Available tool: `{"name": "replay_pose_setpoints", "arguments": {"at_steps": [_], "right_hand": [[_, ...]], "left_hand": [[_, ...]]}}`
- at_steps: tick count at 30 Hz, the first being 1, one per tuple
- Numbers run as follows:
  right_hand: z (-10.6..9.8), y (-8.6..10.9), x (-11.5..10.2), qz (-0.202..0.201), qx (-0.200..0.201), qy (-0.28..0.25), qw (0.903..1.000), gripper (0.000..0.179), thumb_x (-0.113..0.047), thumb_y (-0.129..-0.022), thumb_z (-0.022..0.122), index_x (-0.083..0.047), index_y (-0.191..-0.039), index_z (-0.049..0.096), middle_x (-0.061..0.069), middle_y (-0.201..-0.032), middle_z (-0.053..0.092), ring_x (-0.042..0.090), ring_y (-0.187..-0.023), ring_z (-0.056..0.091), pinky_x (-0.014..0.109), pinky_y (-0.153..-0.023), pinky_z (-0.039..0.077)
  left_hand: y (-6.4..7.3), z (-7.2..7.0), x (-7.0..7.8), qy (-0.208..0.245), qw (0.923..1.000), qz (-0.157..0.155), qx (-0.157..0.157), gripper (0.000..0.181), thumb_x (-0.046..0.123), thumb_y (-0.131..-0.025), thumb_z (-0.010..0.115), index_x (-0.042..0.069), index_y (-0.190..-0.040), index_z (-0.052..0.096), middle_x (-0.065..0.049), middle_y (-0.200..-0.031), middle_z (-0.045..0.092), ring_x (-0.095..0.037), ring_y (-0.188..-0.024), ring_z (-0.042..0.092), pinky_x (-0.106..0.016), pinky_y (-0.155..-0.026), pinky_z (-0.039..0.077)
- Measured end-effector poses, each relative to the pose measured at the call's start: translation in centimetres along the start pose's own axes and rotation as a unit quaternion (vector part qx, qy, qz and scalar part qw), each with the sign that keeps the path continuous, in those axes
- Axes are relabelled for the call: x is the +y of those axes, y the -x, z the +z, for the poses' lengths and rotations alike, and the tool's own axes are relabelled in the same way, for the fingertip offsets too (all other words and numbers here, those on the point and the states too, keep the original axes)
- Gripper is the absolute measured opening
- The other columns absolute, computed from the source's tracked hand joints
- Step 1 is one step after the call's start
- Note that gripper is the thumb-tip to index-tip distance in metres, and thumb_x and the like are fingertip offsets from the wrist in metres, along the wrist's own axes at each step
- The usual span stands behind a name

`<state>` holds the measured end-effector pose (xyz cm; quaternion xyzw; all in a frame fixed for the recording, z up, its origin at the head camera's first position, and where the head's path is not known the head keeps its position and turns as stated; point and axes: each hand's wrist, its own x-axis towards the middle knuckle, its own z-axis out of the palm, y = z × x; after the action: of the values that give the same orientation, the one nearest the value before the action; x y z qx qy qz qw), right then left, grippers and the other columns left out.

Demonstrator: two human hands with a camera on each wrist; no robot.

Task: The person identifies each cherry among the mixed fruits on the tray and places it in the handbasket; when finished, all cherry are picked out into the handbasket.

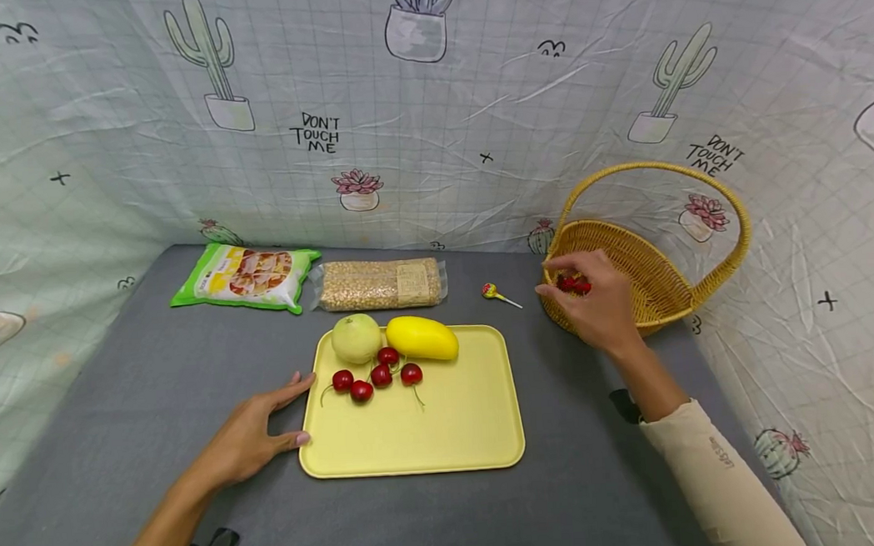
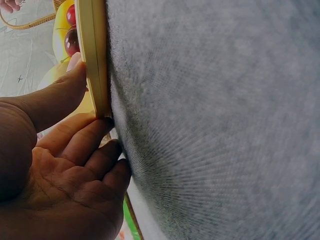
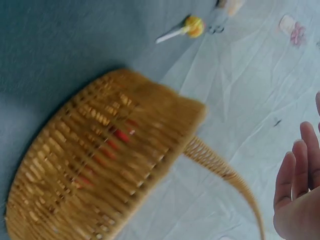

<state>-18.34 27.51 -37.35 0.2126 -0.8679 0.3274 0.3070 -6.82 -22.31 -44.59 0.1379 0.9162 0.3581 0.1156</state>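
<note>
My left hand [image 1: 255, 434] rests against the left edge of a yellow tray [image 1: 447, 439], thumb and index finger spread along the rim. The left wrist view shows the thumb [image 2: 60, 92] at the tray's side. On the tray lie several red cherries [image 1: 362, 391], a pale green round fruit [image 1: 356, 339] and a yellow mango [image 1: 422, 338]. My right hand [image 1: 596, 297] hovers over the left side of a wicker basket [image 1: 647, 273], fingers loosely bent and holding nothing. Red cherries [image 1: 574, 283] lie inside the basket, partly hidden by the hand; red shows through the weave in the right wrist view.
A lollipop [image 1: 491, 291] lies left of the basket. Behind the tray are a clear bag of grains [image 1: 363, 286] and a green-and-white food packet [image 1: 249, 276]. The basket's tall handle [image 1: 652, 166] arches up near the patterned cloth backdrop [image 1: 472, 112].
</note>
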Motion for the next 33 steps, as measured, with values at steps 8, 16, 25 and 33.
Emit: {"name": "replay_pose_setpoints", "arguments": {"at_steps": [8,16,25,33], "right_hand": [[0.8,0.7,-3.0,-0.02,-0.046,-0.025,0.9984,0.034,-0.01,-0.081,0.094,-0.01,-0.112,0.082,0.004,-0.087,0.069,0.015,-0.082,0.048,0.026,-0.072,0.04],[2.3,1.7,-4.9,-0.04,-0.105,-0.033,0.9931,0.036,-0.014,-0.082,0.094,-0.013,-0.115,0.08,0.002,-0.104,0.077,0.016,-0.084,0.051,0.032,-0.072,0.046],[3.9,2.7,-6.9,-0.045,-0.178,-0.061,0.981,0.032,-0.02,-0.088,0.09,-0.019,-0.118,0.08,-0.001,-0.108,0.077,0.017,-0.091,0.058,0.037,-0.079,0.054],[5.3,3.5,-8.7,-0.046,-0.243,-0.056,0.9674,0.034,-0.022,-0.089,0.089,-0.016,-0.121,0.079,0.0,-0.114,0.078,0.023,-0.096,0.066,0.037,-0.078,0.059]], "left_hand": [[0.0,0.0,0.1,0.001,1.0,-0.002,0.001,0.084,0.019,-0.087,0.088,0.013,-0.161,0.049,-0.029,-0.164,0.041,-0.054,-0.152,0.038,-0.073,-0.114,0.038],[0.1,0.0,0.1,0.002,1.0,0.001,0.003,0.083,0.018,-0.087,0.088,0.012,-0.161,0.049,-0.029,-0.163,0.042,-0.053,-0.152,0.038,-0.073,-0.115,0.038],[-0.1,0.0,0.1,0.001,0.9999,-0.012,-0.006,0.085,0.019,-0.087,0.088,0.014,-0.162,0.048,-0.028,-0.165,0.04,-0.054,-0.152,0.037,-0.073,-0.114,0.038],[-0.1,0.0,0.2,-0.001,0.9997,-0.021,-0.01,0.086,0.02,-0.087,0.088,0.015,-0.162,0.047,-0.028,-0.165,0.039,-0.054,-0.153,0.036,-0.073,-0.115,0.037]]}}
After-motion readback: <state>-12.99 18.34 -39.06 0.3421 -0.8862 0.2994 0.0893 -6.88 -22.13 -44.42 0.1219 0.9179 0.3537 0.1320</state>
